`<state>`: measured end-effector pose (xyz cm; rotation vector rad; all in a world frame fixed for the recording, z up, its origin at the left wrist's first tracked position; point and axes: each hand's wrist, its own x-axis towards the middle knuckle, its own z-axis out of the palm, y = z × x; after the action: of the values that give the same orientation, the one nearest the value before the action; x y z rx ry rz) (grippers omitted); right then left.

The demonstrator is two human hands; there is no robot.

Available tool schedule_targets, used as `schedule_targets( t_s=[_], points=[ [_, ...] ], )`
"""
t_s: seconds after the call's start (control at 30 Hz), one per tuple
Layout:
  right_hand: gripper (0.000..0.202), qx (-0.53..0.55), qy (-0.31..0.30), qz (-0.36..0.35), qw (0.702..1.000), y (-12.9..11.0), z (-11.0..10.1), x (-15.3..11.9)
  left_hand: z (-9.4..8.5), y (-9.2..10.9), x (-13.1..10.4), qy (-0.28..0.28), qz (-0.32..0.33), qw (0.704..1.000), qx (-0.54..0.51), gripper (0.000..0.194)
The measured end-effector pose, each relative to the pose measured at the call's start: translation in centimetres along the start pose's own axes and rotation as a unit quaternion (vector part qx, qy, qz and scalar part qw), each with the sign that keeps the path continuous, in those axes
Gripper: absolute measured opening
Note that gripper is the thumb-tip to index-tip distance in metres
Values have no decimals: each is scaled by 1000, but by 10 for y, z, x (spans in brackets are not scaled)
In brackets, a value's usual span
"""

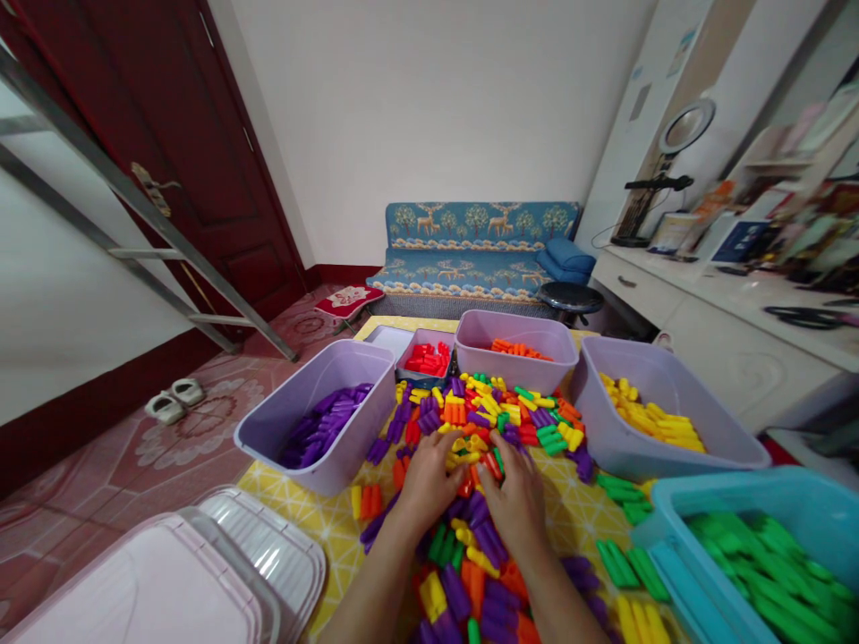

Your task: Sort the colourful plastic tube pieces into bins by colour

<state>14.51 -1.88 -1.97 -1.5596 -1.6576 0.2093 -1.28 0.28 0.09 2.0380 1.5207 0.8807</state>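
Head view: with left hand [429, 478] and right hand [516, 496] loosely curved, cannot tell whether gripping anything, best to cup gently around the yellow pieces [477, 443] lying between the fingertips, without scattering the mixed pile [511, 414] just beyond them.

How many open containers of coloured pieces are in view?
5: the purple-piece bin, left; the red-piece box and the orange-piece bin, far side; the yellow-piece bin, right; the teal green-piece bin, near right. None looks hidden.
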Motion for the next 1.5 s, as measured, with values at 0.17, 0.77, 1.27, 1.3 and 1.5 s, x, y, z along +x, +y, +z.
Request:
schedule_targets(
  t_s=[0.17,0.77,1.27,1.3,1.5],
  points=[
    [46,-9,-49,-15,999,-6,-2,0,6,-2,4,5,46,992,-114,59],
    [32,121,24,47,991,-9,-5,-2,17,-7,6,40,28,983,-175,30],
    [24,583,286,153,745,17,-98,61,22,-12,6,47,33,985,-160,24],
    [25,585,270,167,746,17,-96,60,22,-12,6,47,32,986,-159,24],
    [43,437,129,241,857,26,-49,45,22,-11,6,46,30,986,-158,24]
  ],
)
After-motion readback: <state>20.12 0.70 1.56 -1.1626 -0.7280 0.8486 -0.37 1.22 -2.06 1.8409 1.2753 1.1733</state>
